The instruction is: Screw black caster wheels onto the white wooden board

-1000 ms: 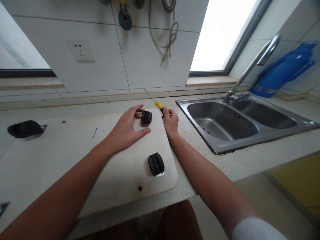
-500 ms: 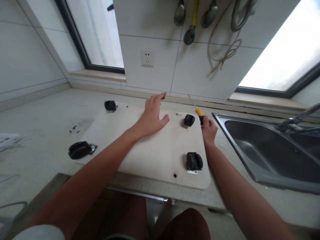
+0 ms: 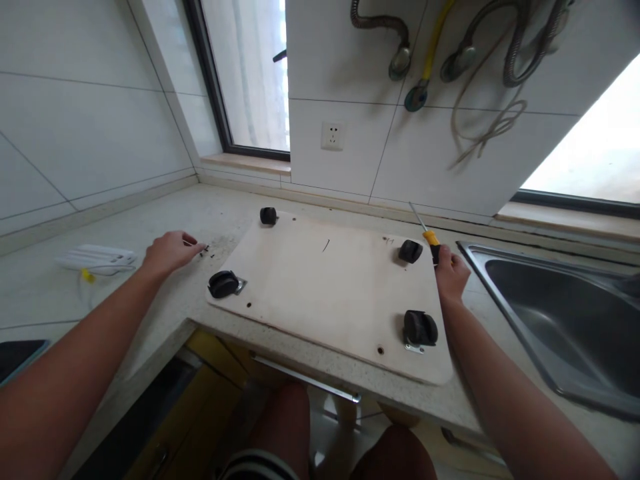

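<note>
On the board (image 3: 310, 273) lying on the counter (image 3: 175, 207), four casters (image 3: 420, 328) are already set, fastening uncertain, while what seem loose screws (image 3: 205, 250) are left toward its ten o'clock beside the left hand (image 3: 171, 253), whose grip cannot be told, and the screwdriver (image 3: 431, 238) is gripped at two by the right hand's (image 3: 453, 275) curled fingers.

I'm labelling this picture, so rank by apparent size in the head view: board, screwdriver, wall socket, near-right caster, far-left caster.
1. White board
2. Near-right caster
3. Wall socket
4. Far-left caster
Unranked: screwdriver, thin and partly covered by the right hand. Nearness may explain the casters' difference.
</note>
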`<action>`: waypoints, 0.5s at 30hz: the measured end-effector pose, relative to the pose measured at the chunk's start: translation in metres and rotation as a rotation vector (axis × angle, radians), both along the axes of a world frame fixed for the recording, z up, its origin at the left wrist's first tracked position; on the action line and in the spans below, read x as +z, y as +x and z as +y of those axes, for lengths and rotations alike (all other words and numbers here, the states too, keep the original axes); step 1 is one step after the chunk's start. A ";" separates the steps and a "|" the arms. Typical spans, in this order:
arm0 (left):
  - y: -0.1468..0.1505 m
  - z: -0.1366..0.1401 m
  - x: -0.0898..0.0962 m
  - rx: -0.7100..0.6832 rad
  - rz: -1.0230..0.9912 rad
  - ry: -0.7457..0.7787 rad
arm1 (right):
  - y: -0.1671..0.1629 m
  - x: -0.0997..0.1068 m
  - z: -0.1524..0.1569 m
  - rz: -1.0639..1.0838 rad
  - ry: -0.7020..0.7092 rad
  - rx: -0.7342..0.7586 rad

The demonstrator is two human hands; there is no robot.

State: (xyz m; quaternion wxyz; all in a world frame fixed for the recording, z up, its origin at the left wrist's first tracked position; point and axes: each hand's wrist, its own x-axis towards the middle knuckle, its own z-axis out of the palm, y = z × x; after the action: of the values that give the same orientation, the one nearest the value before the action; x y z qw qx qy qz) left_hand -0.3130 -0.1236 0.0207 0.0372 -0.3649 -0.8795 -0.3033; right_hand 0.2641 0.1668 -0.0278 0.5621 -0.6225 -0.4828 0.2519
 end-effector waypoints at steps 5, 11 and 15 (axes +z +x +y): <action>0.000 -0.007 -0.030 0.006 -0.017 0.011 | 0.001 0.002 -0.001 0.017 -0.040 -0.013; 0.002 -0.007 -0.034 -0.029 0.042 0.084 | 0.001 0.000 -0.001 0.086 -0.025 0.009; 0.005 -0.005 -0.029 0.002 0.026 0.007 | 0.000 -0.001 -0.002 0.164 -0.003 0.033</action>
State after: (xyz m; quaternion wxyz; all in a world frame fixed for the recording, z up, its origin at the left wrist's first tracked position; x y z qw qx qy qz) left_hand -0.3080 -0.1283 -0.0079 0.0499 -0.3680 -0.8781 -0.3016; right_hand 0.2639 0.1643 -0.0285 0.5944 -0.5926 -0.4450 0.3120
